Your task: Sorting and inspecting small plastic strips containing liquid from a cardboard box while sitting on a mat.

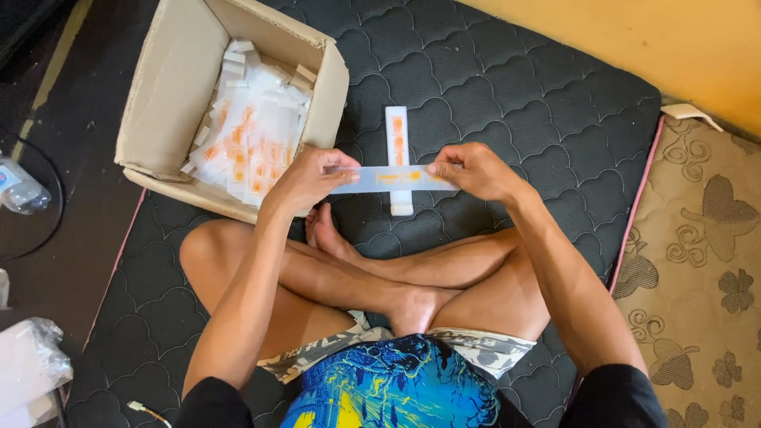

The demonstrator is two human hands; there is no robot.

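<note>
I sit cross-legged on a dark quilted mattress (515, 71), and I hold a long, flat clear packet (390, 179) stretched level between my hands, just above my feet. My left hand (305, 181) pinches its left end between thumb and fingers; my right hand (473, 169) pinches the right end the same way, so the strip stays taut and flat where I can look down on it. It has a small orange mark near the middle, though I cannot make out what is inside from this angle.

Under the strip, lying lengthwise away from me on the mattress, is a second white and orange packet (398, 158), set down within easy reach. To my left stands an open cardboard box (170, 87), its flaps up, heaped with many more of the same packets (250, 131), close enough that my left arm can reach it without leaning.
</note>
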